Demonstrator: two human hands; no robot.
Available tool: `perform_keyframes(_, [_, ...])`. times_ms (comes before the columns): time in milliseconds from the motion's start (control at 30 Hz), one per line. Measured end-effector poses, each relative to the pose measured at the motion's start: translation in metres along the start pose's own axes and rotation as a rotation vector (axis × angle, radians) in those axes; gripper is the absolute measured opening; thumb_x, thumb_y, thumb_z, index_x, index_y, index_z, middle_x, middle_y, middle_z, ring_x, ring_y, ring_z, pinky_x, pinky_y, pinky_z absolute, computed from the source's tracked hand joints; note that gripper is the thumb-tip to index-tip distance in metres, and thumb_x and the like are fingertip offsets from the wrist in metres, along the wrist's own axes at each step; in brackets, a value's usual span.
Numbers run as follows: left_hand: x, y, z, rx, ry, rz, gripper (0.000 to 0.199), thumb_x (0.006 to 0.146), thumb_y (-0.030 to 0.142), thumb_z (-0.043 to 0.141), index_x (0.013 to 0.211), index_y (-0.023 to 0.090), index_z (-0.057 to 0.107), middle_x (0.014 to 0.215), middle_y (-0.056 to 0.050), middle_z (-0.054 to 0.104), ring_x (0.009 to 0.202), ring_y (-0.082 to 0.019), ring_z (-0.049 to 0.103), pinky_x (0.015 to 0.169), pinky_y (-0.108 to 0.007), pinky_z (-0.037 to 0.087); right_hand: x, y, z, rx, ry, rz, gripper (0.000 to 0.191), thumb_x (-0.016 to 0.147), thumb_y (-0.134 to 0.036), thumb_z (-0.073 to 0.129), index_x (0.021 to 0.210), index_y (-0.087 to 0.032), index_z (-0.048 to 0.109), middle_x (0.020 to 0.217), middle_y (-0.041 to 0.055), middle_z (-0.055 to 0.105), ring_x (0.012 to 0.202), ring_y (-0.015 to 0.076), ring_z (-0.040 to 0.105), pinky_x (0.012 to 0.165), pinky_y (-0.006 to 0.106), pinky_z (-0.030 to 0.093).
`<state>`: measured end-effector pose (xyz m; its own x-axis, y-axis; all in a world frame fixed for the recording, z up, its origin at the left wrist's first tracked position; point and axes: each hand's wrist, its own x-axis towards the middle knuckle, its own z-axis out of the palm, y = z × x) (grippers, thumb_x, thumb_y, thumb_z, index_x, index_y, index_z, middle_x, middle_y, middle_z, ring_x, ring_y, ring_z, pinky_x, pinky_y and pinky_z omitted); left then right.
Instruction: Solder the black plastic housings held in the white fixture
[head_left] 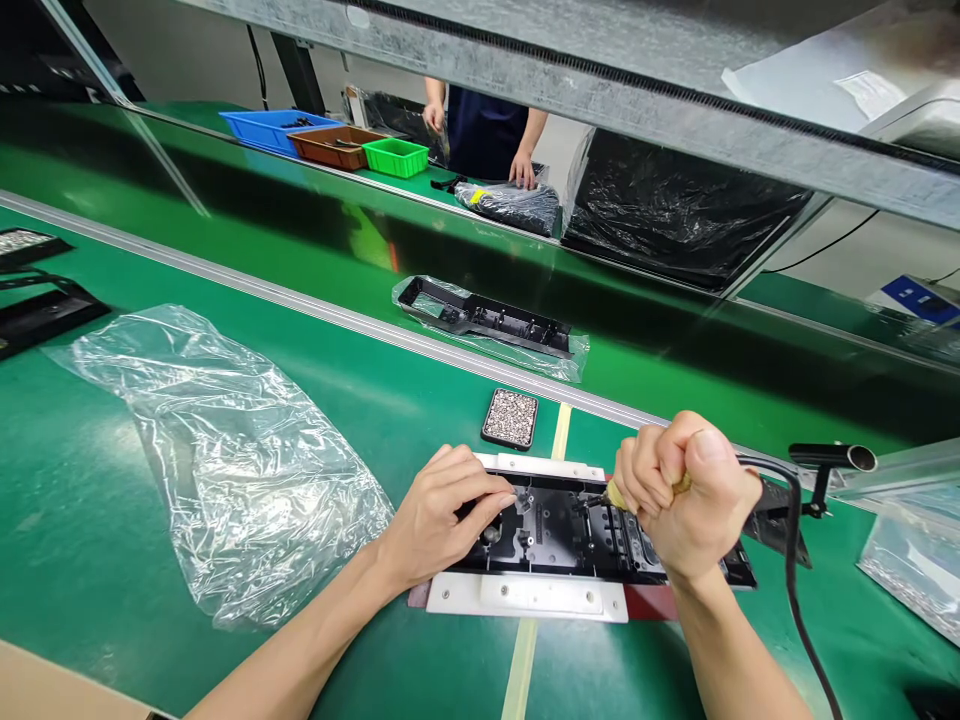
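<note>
My right hand (679, 490) is wrapped round the yellowish handle of a soldering iron (616, 494), its tip pointing left and down over a black plastic housing (551, 530). A dark cord runs back from behind that fist. My left hand (450, 505) is over the housing's left part, thumb and forefinger pinched together; anything between them is too small to make out. White fixture blocks (525, 597) border the housing along its near and far sides. Just beyond it sits a small square black tray (510, 418) full of tiny silvery metal parts.
Crumpled clear plastic bag (247, 470) lies at left. A tube-shaped iron stand (832, 458) is at right. On the belt past the metal rail, another black housing (487, 318) rests on plastic. A co-worker (487, 130) stands across, near blue, brown and green bins (397, 158).
</note>
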<state>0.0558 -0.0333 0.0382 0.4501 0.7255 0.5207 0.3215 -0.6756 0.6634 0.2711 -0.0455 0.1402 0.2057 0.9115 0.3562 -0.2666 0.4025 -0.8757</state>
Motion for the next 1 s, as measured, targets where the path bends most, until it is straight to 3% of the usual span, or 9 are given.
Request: perform_keyframes(1000, [-0.0017,0.0007,-0.0018,0.009,-0.006,-0.002,0.011,0.105,0.021,0.059,0.102,0.022,0.070,0.084,0.000,0.066,0.077,-0.018,0.049,0.075,-0.037,0.032,-0.0006,-0.0002,0.0012,0.016,0.023,0.034,0.045,0.090,-0.038,0.064,0.057,-0.019,0.041,0.044,-0.0054,0.029,0.037,0.0068,0.025,0.033,0.018,0.023])
